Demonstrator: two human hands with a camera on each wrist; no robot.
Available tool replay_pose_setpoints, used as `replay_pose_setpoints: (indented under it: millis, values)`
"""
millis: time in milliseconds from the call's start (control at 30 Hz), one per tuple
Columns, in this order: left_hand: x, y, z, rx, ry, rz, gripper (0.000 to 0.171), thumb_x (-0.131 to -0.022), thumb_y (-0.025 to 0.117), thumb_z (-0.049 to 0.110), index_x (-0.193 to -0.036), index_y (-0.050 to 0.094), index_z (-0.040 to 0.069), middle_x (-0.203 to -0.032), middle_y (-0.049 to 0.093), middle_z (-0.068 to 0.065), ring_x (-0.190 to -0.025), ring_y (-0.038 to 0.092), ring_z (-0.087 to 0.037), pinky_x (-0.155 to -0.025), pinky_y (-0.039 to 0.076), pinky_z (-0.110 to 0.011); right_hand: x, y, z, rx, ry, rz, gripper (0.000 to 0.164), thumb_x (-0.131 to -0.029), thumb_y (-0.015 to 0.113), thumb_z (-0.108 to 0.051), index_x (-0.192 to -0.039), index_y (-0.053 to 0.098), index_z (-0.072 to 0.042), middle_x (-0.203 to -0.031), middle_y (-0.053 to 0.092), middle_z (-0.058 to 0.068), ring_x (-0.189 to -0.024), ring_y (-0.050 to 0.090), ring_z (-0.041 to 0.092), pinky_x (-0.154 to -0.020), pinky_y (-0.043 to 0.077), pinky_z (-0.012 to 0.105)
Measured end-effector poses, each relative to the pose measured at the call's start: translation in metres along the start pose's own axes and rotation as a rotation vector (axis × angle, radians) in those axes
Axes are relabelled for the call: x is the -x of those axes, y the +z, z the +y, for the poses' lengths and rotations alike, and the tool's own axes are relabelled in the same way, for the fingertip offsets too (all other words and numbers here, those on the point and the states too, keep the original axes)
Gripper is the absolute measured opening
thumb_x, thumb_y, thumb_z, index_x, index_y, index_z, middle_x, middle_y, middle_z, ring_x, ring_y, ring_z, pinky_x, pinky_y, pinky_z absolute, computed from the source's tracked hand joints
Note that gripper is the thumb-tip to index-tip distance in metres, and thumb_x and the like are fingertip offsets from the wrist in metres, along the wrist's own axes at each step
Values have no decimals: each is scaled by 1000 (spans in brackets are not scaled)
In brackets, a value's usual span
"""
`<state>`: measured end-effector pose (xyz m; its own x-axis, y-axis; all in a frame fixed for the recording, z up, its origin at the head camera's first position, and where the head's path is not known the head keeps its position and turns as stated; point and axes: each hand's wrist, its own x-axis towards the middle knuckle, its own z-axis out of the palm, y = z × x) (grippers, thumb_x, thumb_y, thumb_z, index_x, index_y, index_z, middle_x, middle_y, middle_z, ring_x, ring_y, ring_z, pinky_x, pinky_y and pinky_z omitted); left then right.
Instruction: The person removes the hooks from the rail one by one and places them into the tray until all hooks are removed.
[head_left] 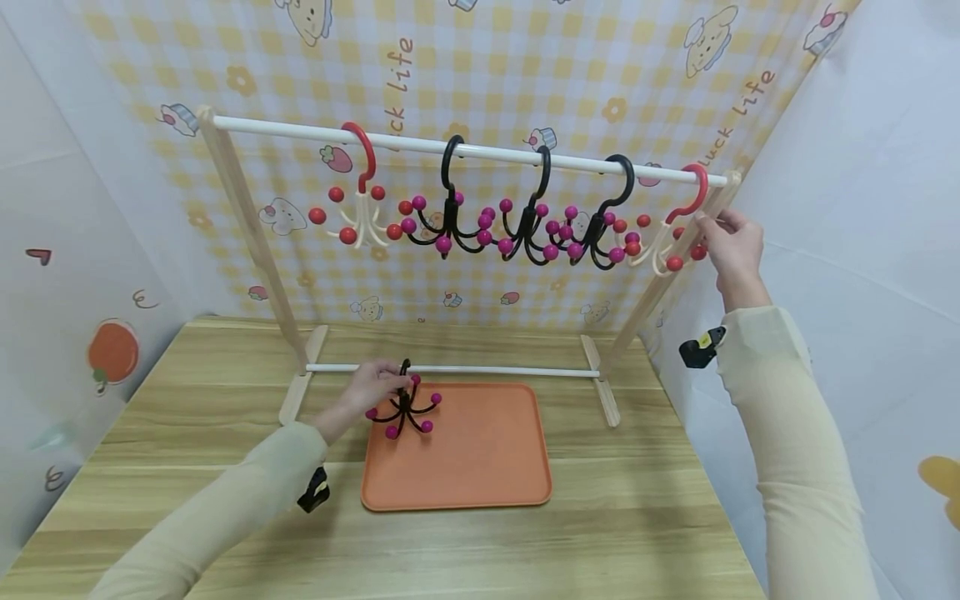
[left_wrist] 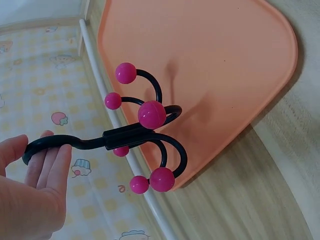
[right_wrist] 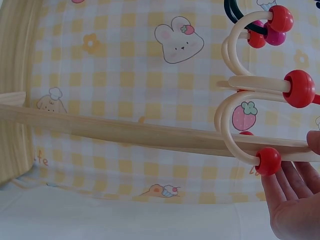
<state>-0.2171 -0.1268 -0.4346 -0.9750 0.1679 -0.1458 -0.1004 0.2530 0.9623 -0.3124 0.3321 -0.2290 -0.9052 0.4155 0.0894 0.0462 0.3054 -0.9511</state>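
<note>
My left hand [head_left: 372, 385] pinches a black multi-arm hook hanger [head_left: 405, 404] by its curved top. Magenta balls tip its arms, and it hangs over the left part of the orange tray [head_left: 480, 475]. In the left wrist view, thumb and fingers hold the hook end of this hanger [left_wrist: 130, 137]. My right hand [head_left: 737, 250] grips the rack's right wooden post [head_left: 648, 308] near its top, thumb and fingers on either side of it. Close beside that hand hangs a cream hanger with red balls and a red hook [head_left: 699, 187]; its cream arms [right_wrist: 235, 120] overlap the post in the right wrist view.
A white rod [head_left: 300, 129] tops the rack, carrying several hangers: another cream-and-red one [head_left: 363, 212] at the left and black-and-magenta ones [head_left: 452, 221] between. A lower white bar [head_left: 487, 369] runs behind the tray. Checked cloth [head_left: 480, 75] covers the back; the table [head_left: 600, 533] is wood-grained.
</note>
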Motion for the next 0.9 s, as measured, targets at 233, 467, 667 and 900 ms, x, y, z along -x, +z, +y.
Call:
replay_pose_setpoints:
  millis: [233,467,667,900]
  values:
    - [0,4,-3,-9,-11,-12,26,-86,54,3,-105,50,-15,-99,59,-26,-91,56,-37,-69,49,-29,-16,-3,12,2,3,14,53,-78,61,-43,-126,51,-22,-121,53,-1,-103,51,13,-96,32,33]
    - [0,5,-6,-1,-17,-6,28,-86,54,3,-106,50,-15,-95,62,-21,-92,55,-39,-74,48,-36,-61,-11,43,-47,9,22,51,-73,66,-44,-121,55,-27,-117,55,-4,-98,55,12,-94,34,35]
    - [0,6,-7,-38,-19,12,28,-85,57,6,-105,51,-13,-95,63,-20,-92,56,-37,-72,49,-35,-6,-2,6,-22,-4,-7,54,-78,62,-43,-127,50,-23,-123,51,-1,-102,51,13,-96,32,32]
    - [3,3,-6,-107,-20,40,32,-84,59,12,-106,53,-11,-99,60,-23,-92,56,-34,-72,48,-35,-24,-6,20,-54,0,6,57,-72,65,-45,-124,52,-26,-124,50,-3,-106,50,13,-97,29,33]
